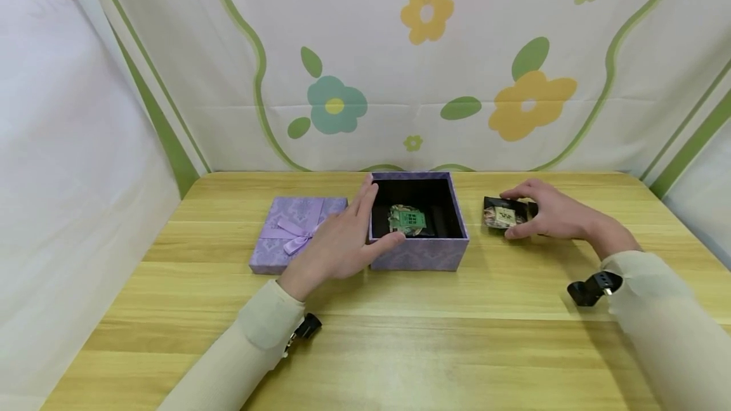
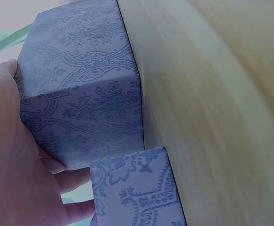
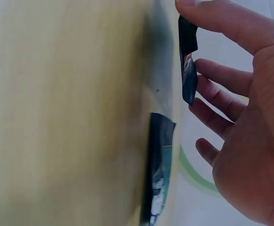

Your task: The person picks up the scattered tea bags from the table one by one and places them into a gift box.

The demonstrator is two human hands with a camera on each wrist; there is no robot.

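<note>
While left hand (image 1: pixel 334 246) steadies the box (image 1: pixel 419 252) (fingers straight), right hand (image 1: pixel 548 211) pinches a crosswise-lying packet (image 1: pixel 502 215).

An open box (image 1: pixel 419 252) is set mid-surface (image 1: pixel 400 335), a packet (image 1: pixel 407 219) inside it; its lid (image 1: pixel 294 233) is laid left, another packet (image 1: pixel 504 215) right

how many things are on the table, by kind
Purple box: 1
Purple lid with bow: 1
Small packets: 3, one in the box, one in the right hand at, one more lying under it, seen in the right wrist view
Total: 5
</note>
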